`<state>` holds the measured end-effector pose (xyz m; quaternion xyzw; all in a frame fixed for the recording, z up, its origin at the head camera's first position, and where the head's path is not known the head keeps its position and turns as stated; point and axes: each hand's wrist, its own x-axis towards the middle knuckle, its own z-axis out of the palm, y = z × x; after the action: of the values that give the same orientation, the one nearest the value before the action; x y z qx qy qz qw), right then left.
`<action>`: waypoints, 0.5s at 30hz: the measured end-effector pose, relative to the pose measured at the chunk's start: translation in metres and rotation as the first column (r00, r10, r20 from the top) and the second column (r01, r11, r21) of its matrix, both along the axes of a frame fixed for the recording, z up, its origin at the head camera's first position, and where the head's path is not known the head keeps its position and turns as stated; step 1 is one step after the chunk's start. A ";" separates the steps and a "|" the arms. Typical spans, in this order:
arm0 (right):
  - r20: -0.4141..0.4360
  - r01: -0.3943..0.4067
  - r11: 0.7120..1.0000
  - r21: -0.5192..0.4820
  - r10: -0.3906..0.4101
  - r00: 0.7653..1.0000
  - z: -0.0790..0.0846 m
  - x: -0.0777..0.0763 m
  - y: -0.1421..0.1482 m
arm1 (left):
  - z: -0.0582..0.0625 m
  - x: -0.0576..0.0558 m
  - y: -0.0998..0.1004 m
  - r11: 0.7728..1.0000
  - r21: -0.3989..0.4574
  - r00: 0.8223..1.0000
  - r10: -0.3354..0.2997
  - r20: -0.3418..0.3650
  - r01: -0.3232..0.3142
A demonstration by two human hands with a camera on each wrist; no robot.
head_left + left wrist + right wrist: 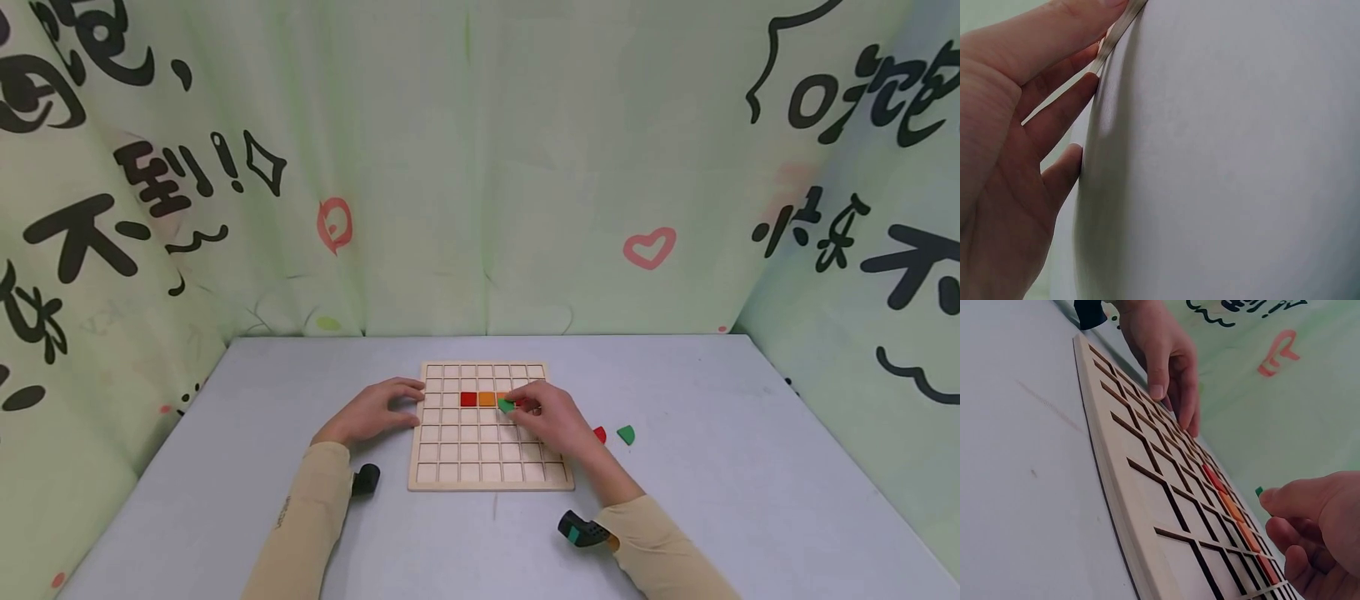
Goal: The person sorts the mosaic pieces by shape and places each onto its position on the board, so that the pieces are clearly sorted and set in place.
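Observation:
A pale wooden grid board (450,477) lies on the table. In one of its rows sit coloured squares: a red square (468,399), an orange square (487,399), and more of the row partly hidden by the right hand. My right hand (551,417) pinches a small green piece (507,406) between thumb and fingertips, over that row; in the right wrist view only a sliver of the green piece (1259,490) shows. Along the board's left edge rests my left hand (378,410), its extended fingertips touching the side, as the left wrist view also shows at the fingers (1063,115).
Right of the board lie a red piece (600,434), partly behind the right forearm, and a green fan-shaped piece (626,434). The white table (712,467) is bordered by a printed curtain (480,167). Both wrists carry black devices.

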<state>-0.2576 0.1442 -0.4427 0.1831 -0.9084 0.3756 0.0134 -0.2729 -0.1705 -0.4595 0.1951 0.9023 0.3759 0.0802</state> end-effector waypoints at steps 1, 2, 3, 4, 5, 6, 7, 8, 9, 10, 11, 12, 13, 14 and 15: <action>-0.005 -0.007 1.000 0.000 0.007 1.000 0.000 0.000 -0.002 | 0.000 0.000 0.000 1.000 0.000 1.000 -0.001 0.000 0.001; -0.007 -0.015 1.000 -0.002 0.015 1.000 0.000 0.001 -0.004 | 0.000 0.000 0.000 1.000 -0.002 1.000 -0.001 0.000 0.001; -0.005 -0.024 1.000 -0.005 0.024 1.000 0.000 0.001 -0.006 | 0.001 0.001 0.000 1.000 -0.001 1.000 -0.001 0.000 0.001; -0.004 -0.034 0.999 -0.006 0.034 0.999 0.000 0.002 -0.007 | 0.001 0.001 0.001 1.000 -0.002 1.000 0.000 0.001 0.000; -0.004 -0.044 0.999 -0.008 0.043 0.999 0.000 0.002 -0.009 | 0.002 0.001 0.001 1.000 -0.001 1.000 0.002 0.002 -0.002; -0.003 -0.053 0.999 -0.008 0.053 0.999 0.000 0.003 -0.011 | 0.002 0.001 0.001 1.000 0.000 1.000 0.004 0.003 -0.004; 0.001 -0.061 0.998 -0.008 0.061 0.998 0.000 0.003 -0.013 | 0.002 0.001 0.001 1.000 0.001 1.000 0.005 0.004 -0.005; 0.005 -0.069 0.998 -0.006 0.069 0.998 0.000 0.004 -0.014 | 0.003 0.001 0.001 1.000 0.001 1.000 0.006 0.004 -0.006; 0.008 -0.076 0.997 -0.005 0.076 0.997 0.000 0.004 -0.016 | 0.003 0.001 0.001 1.000 0.002 1.000 0.006 0.004 -0.006; 0.011 -0.082 0.997 -0.003 0.082 0.997 0.000 0.005 -0.018 | 0.003 0.001 0.001 1.000 0.001 1.000 0.005 0.005 -0.005; 0.009 -0.087 0.996 0.000 0.087 0.996 -0.001 0.005 -0.020 | 0.003 0.001 0.001 1.000 0.000 1.000 0.004 0.007 -0.004; 0.008 -0.092 0.996 0.002 0.092 0.996 -0.001 0.005 -0.022 | 0.003 0.001 0.001 1.000 0.000 1.000 0.004 0.008 -0.004; 0.011 -0.096 0.995 0.006 0.096 0.995 -0.001 0.005 -0.023 | 0.002 0.001 0.001 1.000 -0.001 1.000 0.004 0.009 -0.004; 0.015 -0.099 0.995 0.007 0.099 0.995 -0.002 0.004 -0.025 | 0.002 0.000 0.001 1.000 0.000 1.000 0.005 0.011 -0.005; 0.019 -0.101 0.995 0.009 0.101 0.995 -0.002 0.004 -0.027 | 0.002 0.000 0.002 1.000 0.000 1.000 0.007 0.011 -0.007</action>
<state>-0.2535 0.1170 -0.4449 0.2255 -0.8999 0.3731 -0.0149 -0.2725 -0.1690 -0.4575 0.1900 0.9025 0.3772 0.0840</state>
